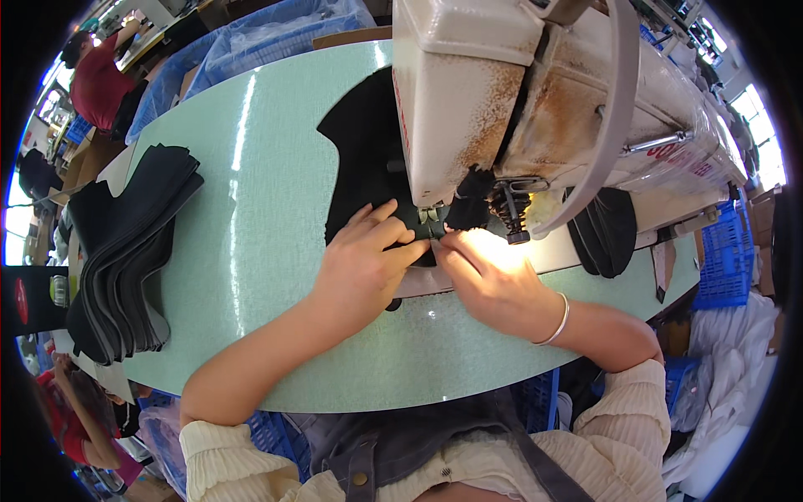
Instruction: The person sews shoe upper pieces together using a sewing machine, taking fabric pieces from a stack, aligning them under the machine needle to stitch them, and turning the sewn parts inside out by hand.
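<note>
A black fabric piece (355,134) lies on the sewing machine's bed, partly hidden behind the machine head (460,100). Its near edge passes at the presser foot (428,215). My left hand (364,263) rests on the fabric just left of the foot, fingers stretched out and its thumb near the edge. Close in front of the foot, my right hand (493,280) has thumb and fingertips pinched together at that same edge. A bright lamp lights the right hand's fingers. The exact grip at the fingertips is partly hidden.
A stack of black cut pieces (125,251) sits at the left of the pale green table (284,209). More dark pieces (604,230) lie right of the machine. Blue crates (723,251) stand around the table. Two people in red work at the left.
</note>
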Demonstrator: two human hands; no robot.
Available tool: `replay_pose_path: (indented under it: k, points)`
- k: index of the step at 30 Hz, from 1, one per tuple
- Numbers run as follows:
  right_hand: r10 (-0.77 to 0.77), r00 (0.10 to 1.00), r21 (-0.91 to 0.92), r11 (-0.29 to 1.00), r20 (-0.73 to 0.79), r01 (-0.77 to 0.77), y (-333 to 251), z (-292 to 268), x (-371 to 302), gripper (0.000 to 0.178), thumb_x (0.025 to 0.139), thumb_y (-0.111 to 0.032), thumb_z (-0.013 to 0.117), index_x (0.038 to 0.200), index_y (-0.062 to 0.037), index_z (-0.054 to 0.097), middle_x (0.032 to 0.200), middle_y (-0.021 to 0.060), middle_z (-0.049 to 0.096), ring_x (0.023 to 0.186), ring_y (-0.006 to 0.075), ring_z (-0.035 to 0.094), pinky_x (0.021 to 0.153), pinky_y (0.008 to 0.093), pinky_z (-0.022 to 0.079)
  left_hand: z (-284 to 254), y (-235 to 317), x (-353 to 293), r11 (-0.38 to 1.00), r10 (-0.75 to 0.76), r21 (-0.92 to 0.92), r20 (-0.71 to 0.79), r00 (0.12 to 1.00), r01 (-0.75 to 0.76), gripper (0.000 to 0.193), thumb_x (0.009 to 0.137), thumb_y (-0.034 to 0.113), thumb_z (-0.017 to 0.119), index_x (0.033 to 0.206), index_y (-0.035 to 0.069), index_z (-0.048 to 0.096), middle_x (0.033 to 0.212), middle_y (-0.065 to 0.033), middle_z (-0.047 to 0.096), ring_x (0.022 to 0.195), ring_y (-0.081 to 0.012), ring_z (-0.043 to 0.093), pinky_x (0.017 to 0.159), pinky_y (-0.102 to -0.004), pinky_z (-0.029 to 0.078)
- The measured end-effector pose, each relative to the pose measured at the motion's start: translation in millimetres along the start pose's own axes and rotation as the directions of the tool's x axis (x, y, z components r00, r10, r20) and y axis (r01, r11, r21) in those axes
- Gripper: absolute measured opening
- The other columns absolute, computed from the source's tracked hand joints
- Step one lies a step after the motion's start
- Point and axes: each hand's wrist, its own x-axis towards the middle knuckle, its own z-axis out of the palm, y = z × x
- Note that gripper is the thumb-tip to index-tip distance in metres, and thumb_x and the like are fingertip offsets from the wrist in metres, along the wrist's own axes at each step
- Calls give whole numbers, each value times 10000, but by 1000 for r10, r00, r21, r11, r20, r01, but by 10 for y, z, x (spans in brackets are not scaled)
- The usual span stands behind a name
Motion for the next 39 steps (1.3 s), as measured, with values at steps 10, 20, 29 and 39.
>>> replay_pose_path:
  k: [10, 20, 29, 39]
  points:
    - [14, 1000, 33, 999, 0, -14, -29, -31, 11, 265, 741, -1, 661, 1002, 40, 639, 1029, 139, 663, 873, 263, 674, 714, 316, 556, 6, -30, 25, 996, -52, -69, 4, 999, 52, 251, 677, 11, 727, 924, 50, 741, 877, -56, 653, 971, -289, 648, 867, -409, 527]
    - [-100, 994, 26, 995, 52, 99, 598, -185, -35, 214, 765, -191, 742, 939, -92, 666, 927, 33, 649, 903, 243, 644, 825, 404, 514, -110, -35, 20, 993, -13, -112, 97, 995, 24, 234, 729, 72, 789, 961, 87, 764, 764, -23, 608, 726, -218, 566, 618, -333, 486]
    - [-135, 950, -457, 852, 282, 257, 332, -186, -19, 498, 823, -101, 592, 1316, -153, 628, 979, -58, 687, 887, 134, 682, 774, 298, 563, -36, -93, 48, 998, 54, -28, 39, 998, -53, 185, 713, 27, 663, 882, 53, 731, 772, -19, 564, 731, -201, 535, 642, -303, 476]
    - [272, 958, 52, 962, -90, -268, 695, -352, -183, 265, 709, -52, 690, 970, -18, 652, 841, 126, 625, 797, 345, 617, 761, 419, 509, -12, -106, -3, 997, 39, -68, 23, 999, -37, 271, 730, -2, 721, 997, 40, 733, 877, -51, 630, 837, -235, 599, 687, -329, 512]
